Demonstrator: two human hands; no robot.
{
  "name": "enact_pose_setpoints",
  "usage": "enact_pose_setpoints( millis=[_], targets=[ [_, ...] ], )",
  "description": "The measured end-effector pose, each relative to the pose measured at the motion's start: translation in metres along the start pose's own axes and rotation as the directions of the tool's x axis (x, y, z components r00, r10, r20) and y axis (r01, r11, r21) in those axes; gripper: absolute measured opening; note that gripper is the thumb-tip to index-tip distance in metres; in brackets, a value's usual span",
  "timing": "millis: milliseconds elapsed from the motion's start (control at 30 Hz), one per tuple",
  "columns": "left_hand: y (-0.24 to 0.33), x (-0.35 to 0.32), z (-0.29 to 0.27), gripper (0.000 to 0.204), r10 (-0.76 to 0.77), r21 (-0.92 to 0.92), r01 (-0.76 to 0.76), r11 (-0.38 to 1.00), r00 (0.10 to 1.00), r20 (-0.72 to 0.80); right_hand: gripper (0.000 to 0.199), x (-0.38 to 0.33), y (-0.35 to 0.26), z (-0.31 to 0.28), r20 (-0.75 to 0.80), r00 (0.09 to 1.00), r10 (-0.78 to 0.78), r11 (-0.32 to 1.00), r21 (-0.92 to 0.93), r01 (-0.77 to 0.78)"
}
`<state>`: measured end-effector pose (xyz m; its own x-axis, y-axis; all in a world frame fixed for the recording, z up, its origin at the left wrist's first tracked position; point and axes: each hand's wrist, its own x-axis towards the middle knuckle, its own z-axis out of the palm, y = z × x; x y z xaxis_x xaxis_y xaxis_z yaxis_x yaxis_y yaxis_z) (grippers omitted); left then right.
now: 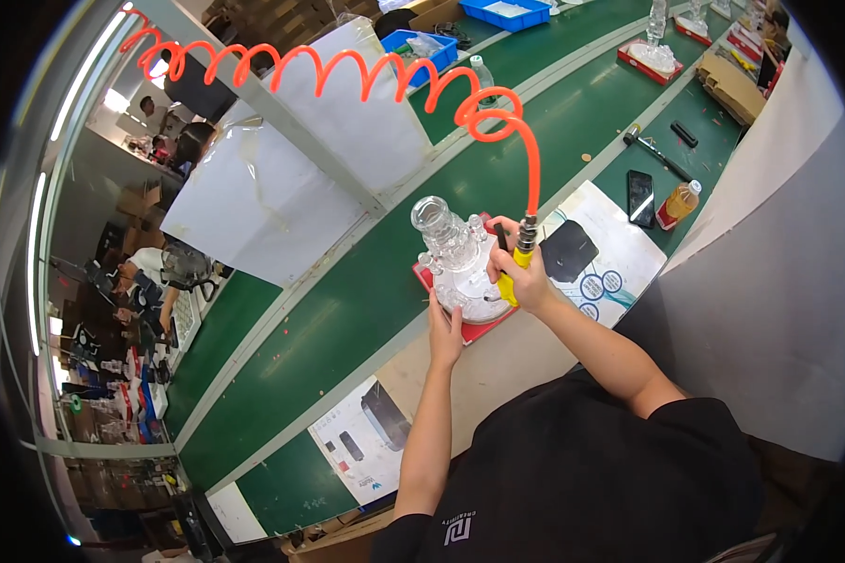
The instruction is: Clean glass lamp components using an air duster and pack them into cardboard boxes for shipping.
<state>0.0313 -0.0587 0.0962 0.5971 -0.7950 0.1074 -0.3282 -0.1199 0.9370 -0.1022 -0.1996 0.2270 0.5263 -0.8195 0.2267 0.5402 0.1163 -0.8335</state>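
Note:
In front of me stands a clear, glass-like piece (453, 246) with a wide neck, small side knobs and a round whitish base. It sits on a red tray (480, 331). My left hand (444, 338) grips the near-left side of the base, thumb and fingers against its edge. My right hand (532, 281) is closed round a yellow air blow gun (508, 289) at the right side of the base. From the gun's metal fitting an orange-red coiled hose (533, 169) rises and stretches to the upper left. My right hand partly hides the gun and the base.
Right of the piece lie a printed sheet (620, 249), a black phone (640, 197), a drink bottle (678, 205) and a hammer (657, 152). Similar clear pieces (652, 58) and blue bins (421, 54) stand farther along the green bench. Other people work at the left.

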Motion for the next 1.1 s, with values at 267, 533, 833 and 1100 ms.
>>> enact_pose_setpoints(
  millis=[267, 533, 833, 1100],
  targets=[
    [-0.012, 0.000, 0.000, 0.067, -0.013, 0.048, 0.012, 0.999, 1.000, 0.015, 0.039, 0.012, 0.018, 0.003, -0.006, 0.999, -0.035, 0.995, -0.091, 0.034],
    [-0.013, 0.003, -0.002, 0.066, -0.071, 0.044, 0.068, 0.997, 0.994, 0.079, 0.033, 0.029, 0.003, -0.011, -0.057, 0.972, -0.226, 0.930, -0.310, 0.198],
    [-0.014, 0.002, -0.001, 0.069, -0.004, 0.076, 0.003, 0.997, 1.000, 0.023, 0.034, 0.041, -0.006, -0.030, -0.128, 0.990, -0.056, 0.992, -0.117, 0.041],
    [-0.023, 0.003, -0.003, 0.068, 0.020, 0.072, -0.022, 0.997, 1.000, 0.022, 0.040, 0.034, -0.003, -0.038, -0.080, 0.991, -0.110, 0.991, -0.087, 0.103]
  ],
)
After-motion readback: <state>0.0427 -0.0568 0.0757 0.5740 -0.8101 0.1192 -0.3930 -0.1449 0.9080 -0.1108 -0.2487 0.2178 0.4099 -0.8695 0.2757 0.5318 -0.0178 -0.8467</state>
